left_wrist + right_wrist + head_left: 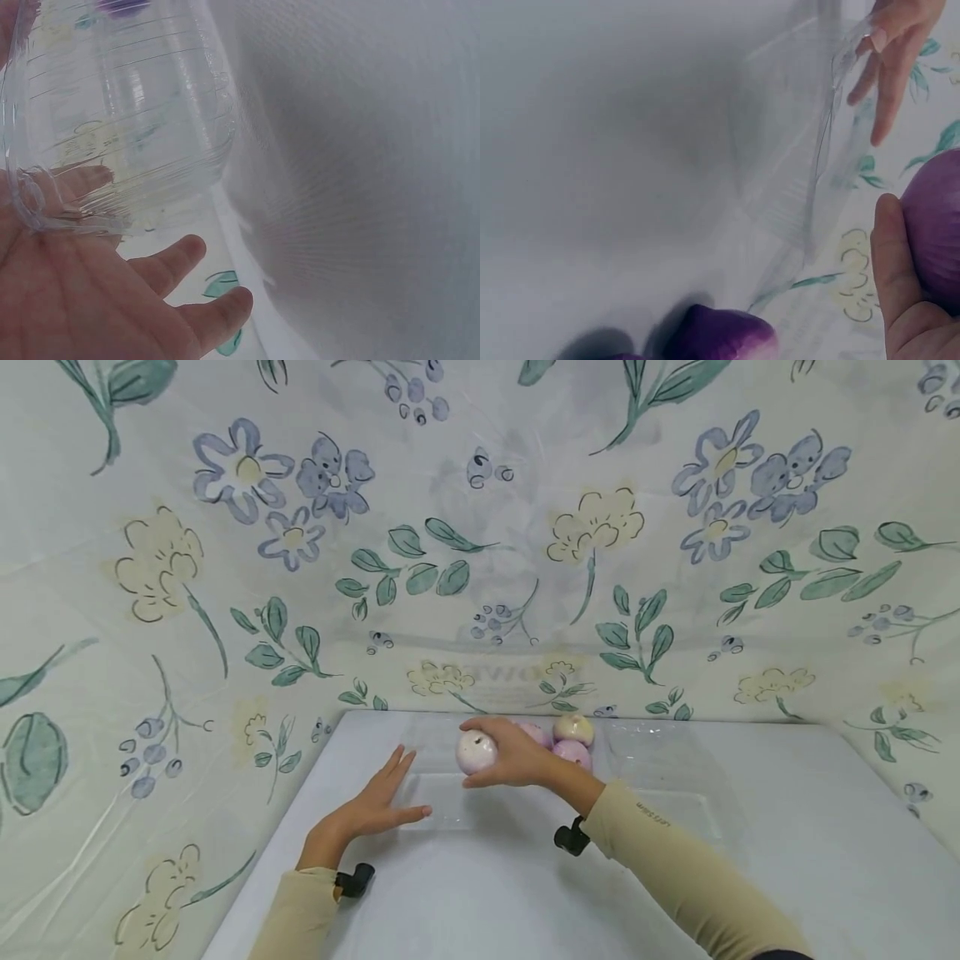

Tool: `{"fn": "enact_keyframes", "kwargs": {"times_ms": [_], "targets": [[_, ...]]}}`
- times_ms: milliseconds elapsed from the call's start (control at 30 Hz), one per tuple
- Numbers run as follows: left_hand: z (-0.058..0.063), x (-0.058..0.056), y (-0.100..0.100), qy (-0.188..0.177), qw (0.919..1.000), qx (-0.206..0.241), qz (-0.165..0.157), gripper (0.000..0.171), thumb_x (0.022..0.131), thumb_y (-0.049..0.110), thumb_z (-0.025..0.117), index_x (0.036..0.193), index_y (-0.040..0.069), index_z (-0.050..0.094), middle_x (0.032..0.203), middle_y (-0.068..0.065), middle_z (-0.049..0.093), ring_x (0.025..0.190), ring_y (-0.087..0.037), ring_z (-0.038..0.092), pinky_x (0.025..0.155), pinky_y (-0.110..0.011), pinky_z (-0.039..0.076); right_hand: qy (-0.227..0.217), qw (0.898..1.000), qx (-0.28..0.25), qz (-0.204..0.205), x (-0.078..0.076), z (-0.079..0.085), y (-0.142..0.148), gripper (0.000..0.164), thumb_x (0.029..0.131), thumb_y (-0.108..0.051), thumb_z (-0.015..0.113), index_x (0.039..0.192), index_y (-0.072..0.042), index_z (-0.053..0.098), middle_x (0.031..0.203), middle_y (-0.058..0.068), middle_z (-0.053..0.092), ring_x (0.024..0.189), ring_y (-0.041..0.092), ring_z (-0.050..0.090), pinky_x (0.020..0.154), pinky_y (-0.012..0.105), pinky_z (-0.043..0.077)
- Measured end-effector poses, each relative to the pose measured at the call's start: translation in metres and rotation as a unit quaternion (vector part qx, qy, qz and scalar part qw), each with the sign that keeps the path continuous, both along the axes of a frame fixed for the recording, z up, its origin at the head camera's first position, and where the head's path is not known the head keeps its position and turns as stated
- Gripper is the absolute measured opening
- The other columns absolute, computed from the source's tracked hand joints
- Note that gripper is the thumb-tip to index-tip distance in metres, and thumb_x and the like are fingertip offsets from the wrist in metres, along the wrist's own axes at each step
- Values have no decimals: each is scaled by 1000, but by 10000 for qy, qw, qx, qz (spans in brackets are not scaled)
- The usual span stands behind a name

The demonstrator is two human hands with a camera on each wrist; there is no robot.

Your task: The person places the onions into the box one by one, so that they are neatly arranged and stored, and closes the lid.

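My right hand (521, 756) holds a red onion (474, 752) between thumb and fingers, above a clear plastic box (442, 814). The onion (936, 225) looks purple in the right wrist view and paler from the head. At the box's left side, my left hand (363, 814) has its fingers spread and fairly straight. Its palm lies against the rim of the clear box (127, 112) in the left wrist view. Behind the right hand sit more onions, among them a purple one (572, 753) and a yellowish one (573, 728).
Another clear plastic piece (675, 802), a box or lid, lies on the white table (480, 902) to the right of the onions. A flower-patterned sheet (510, 677) hangs behind the table and along its left side.
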State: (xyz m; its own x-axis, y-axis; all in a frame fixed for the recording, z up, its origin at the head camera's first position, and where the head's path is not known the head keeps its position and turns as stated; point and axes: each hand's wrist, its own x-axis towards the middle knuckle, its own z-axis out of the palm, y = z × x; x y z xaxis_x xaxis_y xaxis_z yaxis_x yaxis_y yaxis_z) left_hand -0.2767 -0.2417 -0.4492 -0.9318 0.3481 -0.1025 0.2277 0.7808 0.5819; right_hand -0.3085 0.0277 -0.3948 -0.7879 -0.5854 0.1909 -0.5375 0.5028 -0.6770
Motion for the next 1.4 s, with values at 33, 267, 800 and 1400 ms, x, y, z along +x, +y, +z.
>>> {"fn": "enact_keyframes", "kwargs": {"times_ms": [33, 267, 800, 1400], "targets": [[0, 0, 0, 14, 10000, -8, -18, 105, 86, 47, 72, 158, 3, 9, 165, -23, -6, 150, -50, 4, 115, -70, 15, -30, 10000, -18, -4, 0, 0, -1, 77, 71, -28, 89, 138, -14, 54, 138, 8, 57, 120, 23, 56, 99, 42, 49], [0, -3, -2, 147, 9998, 10, -105, 106, 85, 49, 71, 158, 1, 10, 164, -25, -5, 149, -51, 5, 114, -71, 16, -232, 9996, -148, -35, 0, -3, -13, 77, 72, -30, 88, 139, -15, 53, 137, 8, 57, 117, 23, 57, 95, 41, 52], [2, -3, -2, 151, 9998, -46, -115, 107, 85, 50, 71, 158, 2, 10, 165, -24, -4, 149, -52, 6, 112, -73, 17, -916, 9941, -565, -140, 2, -26, -39, 78, 74, -34, 86, 142, -19, 50, 133, 6, 59, 113, 17, 57, 92, 36, 52], [0, -1, -2, 437, 9983, 137, -366, 105, 84, 39, 74, 155, -7, 12, 162, -32, -1, 147, -54, 8, 112, -72, 18, -1002, 9940, -361, -240, 6, -48, -61, 81, 71, -43, 87, 141, -21, 52, 133, 4, 58, 114, 15, 55, 89, 33, 51]]}}
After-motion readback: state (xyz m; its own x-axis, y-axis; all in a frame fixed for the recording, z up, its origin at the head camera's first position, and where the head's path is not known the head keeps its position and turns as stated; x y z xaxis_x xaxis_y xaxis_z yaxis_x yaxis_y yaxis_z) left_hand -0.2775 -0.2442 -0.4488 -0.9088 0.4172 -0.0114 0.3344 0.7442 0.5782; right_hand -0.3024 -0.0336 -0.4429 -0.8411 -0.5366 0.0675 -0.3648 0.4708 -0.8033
